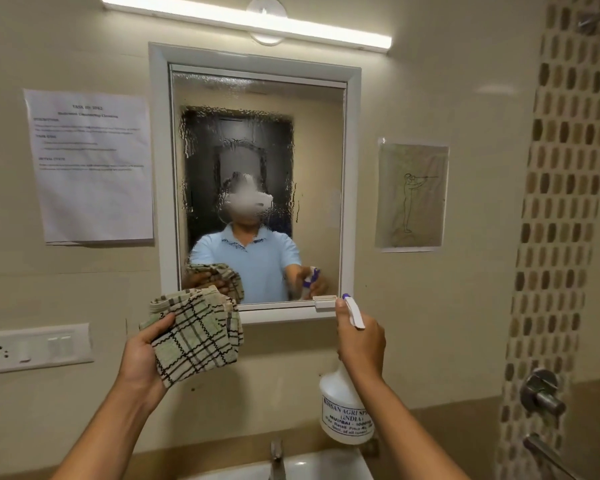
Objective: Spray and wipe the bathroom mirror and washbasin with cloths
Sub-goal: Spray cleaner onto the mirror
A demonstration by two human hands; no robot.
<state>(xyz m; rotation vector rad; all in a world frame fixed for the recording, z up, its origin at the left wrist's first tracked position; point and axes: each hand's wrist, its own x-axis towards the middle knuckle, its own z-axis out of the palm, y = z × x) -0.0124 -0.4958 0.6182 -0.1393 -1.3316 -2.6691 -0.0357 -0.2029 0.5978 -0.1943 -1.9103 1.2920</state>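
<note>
Droplets streak the white-framed wall mirror (257,133) just ahead of our right hand (361,344), gripping the white plastic spray bottle (345,410); our left hand (142,358) clutches the folded checked cloth (194,334) beside it, wall space open around.

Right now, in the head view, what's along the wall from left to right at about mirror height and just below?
Switch panel → printed notice → left hand gripping the checked cloth → mirror → right hand holding the spray bottle → taped line drawing → mosaic tile strip.
</note>
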